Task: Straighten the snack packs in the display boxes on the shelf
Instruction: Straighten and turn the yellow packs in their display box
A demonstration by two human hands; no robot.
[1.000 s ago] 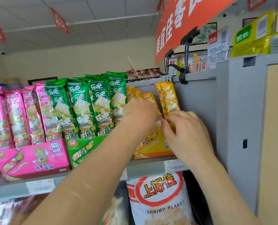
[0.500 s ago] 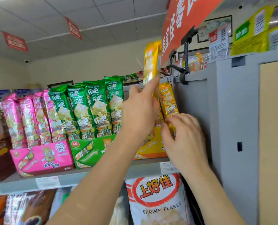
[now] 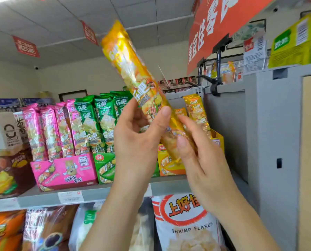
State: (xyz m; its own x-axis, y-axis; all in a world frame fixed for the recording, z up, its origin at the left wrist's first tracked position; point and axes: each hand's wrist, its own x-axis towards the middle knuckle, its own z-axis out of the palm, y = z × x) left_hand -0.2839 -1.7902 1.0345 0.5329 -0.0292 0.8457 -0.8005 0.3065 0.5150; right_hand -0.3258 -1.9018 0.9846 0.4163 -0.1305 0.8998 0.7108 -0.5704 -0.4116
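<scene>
A long yellow snack pack is held up in front of the shelf, tilted with its top to the upper left. My left hand grips its middle. My right hand holds its lower end. Behind them stands the yellow display box with a few yellow packs upright in it. To its left are the green display box with green packs and the pink display box with pink packs.
A grey shelf upright closes the right side close to the yellow box. Brown bags stand at the far left of the grey shelf. A shrimp flakes bag hangs below. A red sign overhangs.
My left hand pulled one yellow pack up and out of the yellow box toward me. My right hand left the box and took the pack's lower end.
</scene>
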